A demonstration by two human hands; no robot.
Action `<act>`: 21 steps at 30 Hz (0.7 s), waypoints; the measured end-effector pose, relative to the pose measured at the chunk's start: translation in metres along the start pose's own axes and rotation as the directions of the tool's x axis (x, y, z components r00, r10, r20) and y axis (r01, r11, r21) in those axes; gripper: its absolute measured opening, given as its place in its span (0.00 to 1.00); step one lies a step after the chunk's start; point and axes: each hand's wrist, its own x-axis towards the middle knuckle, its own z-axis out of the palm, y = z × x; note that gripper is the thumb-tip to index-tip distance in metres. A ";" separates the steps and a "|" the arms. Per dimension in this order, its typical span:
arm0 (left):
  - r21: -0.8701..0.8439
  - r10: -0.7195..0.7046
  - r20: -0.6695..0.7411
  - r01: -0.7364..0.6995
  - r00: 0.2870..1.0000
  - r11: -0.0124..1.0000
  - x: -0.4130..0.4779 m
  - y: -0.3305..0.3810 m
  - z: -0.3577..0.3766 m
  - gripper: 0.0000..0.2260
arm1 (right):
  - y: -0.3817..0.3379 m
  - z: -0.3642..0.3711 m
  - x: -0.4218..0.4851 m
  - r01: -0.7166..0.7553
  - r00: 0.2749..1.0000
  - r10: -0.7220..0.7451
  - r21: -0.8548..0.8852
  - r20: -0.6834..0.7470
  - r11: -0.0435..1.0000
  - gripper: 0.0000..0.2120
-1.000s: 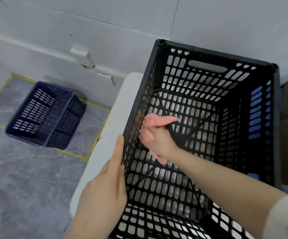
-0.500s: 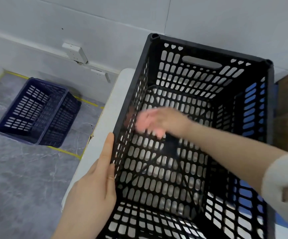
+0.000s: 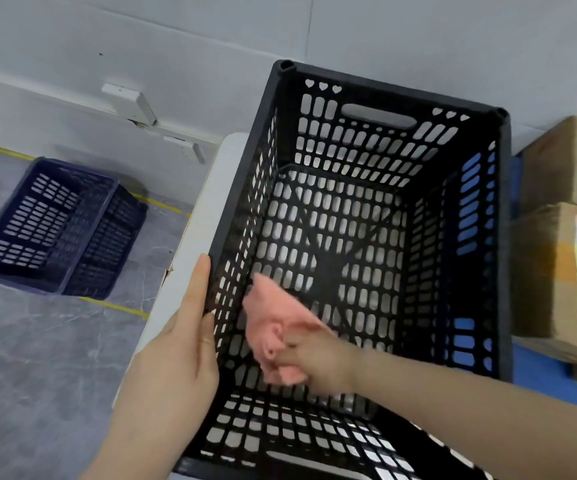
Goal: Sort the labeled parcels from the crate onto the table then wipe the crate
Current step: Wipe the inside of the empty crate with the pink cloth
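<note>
A black perforated crate (image 3: 377, 88) stands on the white table (image 3: 224, 157), with no parcels inside it. My left hand (image 3: 179, 351) grips the crate's left rim, thumb inside and fingers outside. My right hand (image 3: 318, 355) reaches down inside the crate and holds a bunched pink cloth (image 3: 269, 327) against the inner left wall near the front. Two cardboard parcels with yellow labels, one (image 3: 557, 161) behind the other (image 3: 553, 271), stand to the right of the crate.
A dark blue crate (image 3: 55, 223) sits on the grey floor at the left, inside yellow tape lines. A grey wall with a white socket box (image 3: 128, 102) runs behind. A blue surface (image 3: 536, 368) shows under the parcels.
My right hand with the pink cloth has moved from the far part of the left inner wall down toward the near front. The left hand stays on the rim.
</note>
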 end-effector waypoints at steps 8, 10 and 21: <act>0.069 0.117 0.142 -0.128 0.983 0.989 0.010 0.008 0.018 0.27 | 0.047 -0.080 0.011 0.112 0.990 -0.078 -0.333 0.115 0.936 0.15; -0.033 0.036 -0.021 -0.036 0.999 0.999 0.003 0.003 0.005 0.25 | 0.095 -0.123 0.024 -0.217 0.976 0.185 -0.471 -0.114 0.855 0.19; -0.025 -0.021 -0.003 0.021 1.000 0.999 0.000 0.002 0.001 0.29 | 0.110 -0.100 0.025 -0.638 0.601 0.671 0.245 -0.434 0.730 0.36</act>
